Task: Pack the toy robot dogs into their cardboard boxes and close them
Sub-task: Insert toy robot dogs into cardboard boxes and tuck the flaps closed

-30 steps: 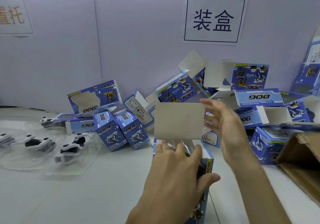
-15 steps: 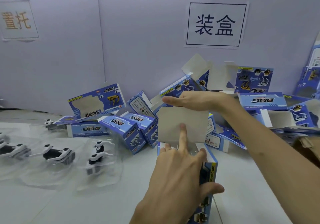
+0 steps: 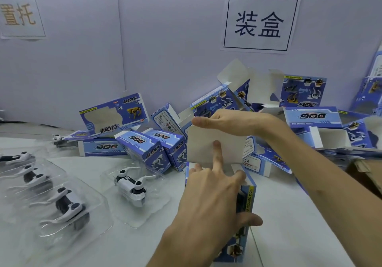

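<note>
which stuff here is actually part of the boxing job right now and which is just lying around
In the job: upright blue cardboard box, gripped by the left hand; its white lid flap, held by the right hand; white toy robot dogs in clear plastic trays; pile of blue cardboard boxes, waiting.
Lying about: brown cardboard carton; paper wall signs.

A box (image 3: 247, 200) stands on the bench (image 3: 289, 215) at centre front, flap (image 3: 204, 149) up. The left hand (image 3: 206, 204) lies on its near face, the right hand (image 3: 231, 122) on the flap's top edge. Left of it lie dogs (image 3: 132, 184) in trays (image 3: 144, 215). Behind, a heap of boxes (image 3: 148, 149) leans against the wall (image 3: 165, 39); a carton (image 3: 368, 173) sits at far right.
</note>
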The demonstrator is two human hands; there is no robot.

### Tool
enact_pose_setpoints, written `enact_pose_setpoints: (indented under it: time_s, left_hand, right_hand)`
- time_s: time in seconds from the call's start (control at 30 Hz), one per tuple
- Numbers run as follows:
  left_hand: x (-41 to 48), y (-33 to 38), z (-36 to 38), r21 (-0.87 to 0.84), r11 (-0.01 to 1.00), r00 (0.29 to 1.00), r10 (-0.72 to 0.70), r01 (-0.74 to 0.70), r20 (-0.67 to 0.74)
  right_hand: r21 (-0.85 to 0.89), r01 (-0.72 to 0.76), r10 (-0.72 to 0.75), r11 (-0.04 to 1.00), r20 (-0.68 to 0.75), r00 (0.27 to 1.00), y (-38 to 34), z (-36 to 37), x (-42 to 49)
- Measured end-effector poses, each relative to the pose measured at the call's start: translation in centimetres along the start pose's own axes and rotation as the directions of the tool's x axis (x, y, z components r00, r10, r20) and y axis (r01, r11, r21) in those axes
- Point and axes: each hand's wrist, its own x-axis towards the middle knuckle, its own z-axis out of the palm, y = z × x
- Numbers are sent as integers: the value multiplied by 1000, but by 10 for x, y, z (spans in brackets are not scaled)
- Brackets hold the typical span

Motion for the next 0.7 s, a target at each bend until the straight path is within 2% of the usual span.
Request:
enact_pose_setpoints:
  time_s: [0.2,0.4,0.53,0.7]
  left_hand:
    - [0,0,2,2,1000,1000,-2,2,-23]
    - [-1,1,5,41,999,1000,-6,6,-17]
    - [-8,0,10,56,998,996,19,-15,-84]
    - [-12,0,5,45,999,982,20,-11,-188]
  right_hand:
    - [47,117,-113,992,-79,990,-1,12,0]
    - [-24,70,-72,997,-107,992,-5,12,0]
    - [-9,-33,33,999,32,999,-15,16,-14]
    - [149,16,-45,989,196,980,-11,48,-44]
